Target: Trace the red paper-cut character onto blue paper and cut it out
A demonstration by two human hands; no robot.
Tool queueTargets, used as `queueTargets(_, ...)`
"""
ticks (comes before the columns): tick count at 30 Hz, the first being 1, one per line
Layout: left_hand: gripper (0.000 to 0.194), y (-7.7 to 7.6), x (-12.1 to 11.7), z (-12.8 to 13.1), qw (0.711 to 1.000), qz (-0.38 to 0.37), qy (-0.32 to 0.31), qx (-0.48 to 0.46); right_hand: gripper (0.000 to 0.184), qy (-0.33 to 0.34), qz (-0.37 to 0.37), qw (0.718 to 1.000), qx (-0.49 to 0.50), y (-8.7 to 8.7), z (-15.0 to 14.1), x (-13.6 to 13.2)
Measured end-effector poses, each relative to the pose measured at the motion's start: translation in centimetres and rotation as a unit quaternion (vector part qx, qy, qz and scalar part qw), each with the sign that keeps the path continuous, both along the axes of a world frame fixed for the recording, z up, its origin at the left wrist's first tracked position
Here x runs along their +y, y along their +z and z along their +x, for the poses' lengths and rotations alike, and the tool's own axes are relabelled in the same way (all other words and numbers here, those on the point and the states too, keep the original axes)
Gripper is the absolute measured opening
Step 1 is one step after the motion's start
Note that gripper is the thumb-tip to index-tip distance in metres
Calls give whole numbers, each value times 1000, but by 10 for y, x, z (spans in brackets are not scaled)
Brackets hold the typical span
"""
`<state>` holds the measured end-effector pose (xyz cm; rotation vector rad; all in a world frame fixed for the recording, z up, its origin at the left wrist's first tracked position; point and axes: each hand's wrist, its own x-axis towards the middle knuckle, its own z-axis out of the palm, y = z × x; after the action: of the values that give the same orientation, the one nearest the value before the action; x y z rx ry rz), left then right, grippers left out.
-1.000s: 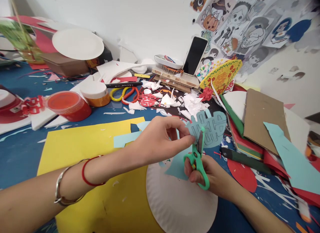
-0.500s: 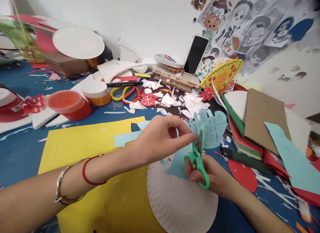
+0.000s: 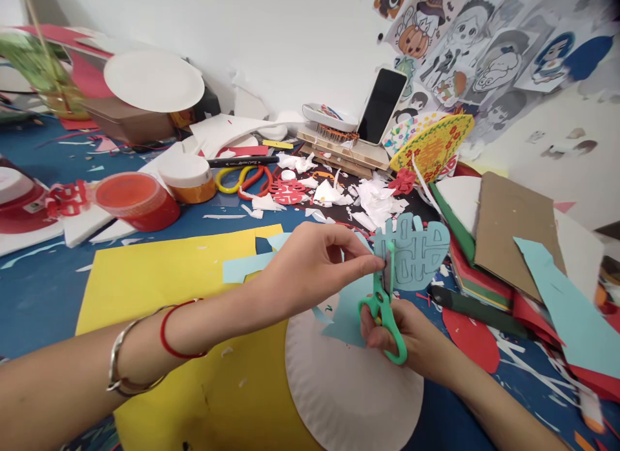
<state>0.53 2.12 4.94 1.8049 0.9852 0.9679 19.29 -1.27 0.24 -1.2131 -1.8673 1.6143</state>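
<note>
blue paper cutout (image 3: 421, 257) extends rightward from the left hand (image 3: 324, 263), which pinches its left edge; long axis roughly crosswise. right hand (image 3: 392, 325) grips green scissors (image 3: 381, 298), blades pointing away, overlapping the cutout's left part beside the left fingertips. cutout lies beyond the right hand.

Scissors (image 3: 380, 298) overlap a cut-out (image 3: 422, 254); on the tabletop (image 3: 39, 296), a paper plate (image 3: 358, 393) overlaps the right side of a sheet (image 3: 169, 276), with tubs (image 3: 140, 209) behind left and cardboard (image 3: 516, 225) at right.
</note>
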Motion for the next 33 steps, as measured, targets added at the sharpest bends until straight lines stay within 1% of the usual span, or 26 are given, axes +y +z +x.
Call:
queueTargets(11, 19, 0, 1, 1, 1000, -17, -2, -17, 52, -8, 1, 1000, -14, -1, 1, 0)
queueTargets(16, 19, 0, 1, 2, 999, -29, 0, -24, 53, -19, -15, 999, -27, 1, 0, 1)
queueTargets(25, 21, 1, 1, 0, 999, -33, -2, -15, 51, -22, -18, 999, -28, 2, 0, 0)
queueTargets(33, 21, 0, 0, 0, 998, -59, -32, 6, 53, -4, -23, 1000, 12, 2, 1, 0)
